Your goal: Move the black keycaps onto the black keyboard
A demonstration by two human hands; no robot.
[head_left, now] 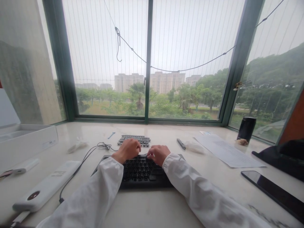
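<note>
A black keyboard (pixel 142 172) lies on the pale marble sill in front of me. My left hand (pixel 128 150) rests over its far left keys with the fingers curled down. My right hand (pixel 158 154) sits beside it over the far middle keys, its fingers also bent onto the keys. Both arms wear white sleeves. Just beyond the hands lies a smaller grey key panel (pixel 134 140). A black cable (pixel 83 160) runs from the left side of the keyboard area.
A white open box (pixel 26 141) and white flat packages (pixel 47 186) lie at the left. A printed paper sheet (pixel 225 150), a black pen (pixel 180 143), a black cylinder (pixel 246 129) and a dark phone (pixel 273 190) are on the right. A large window (pixel 148 63) stands behind.
</note>
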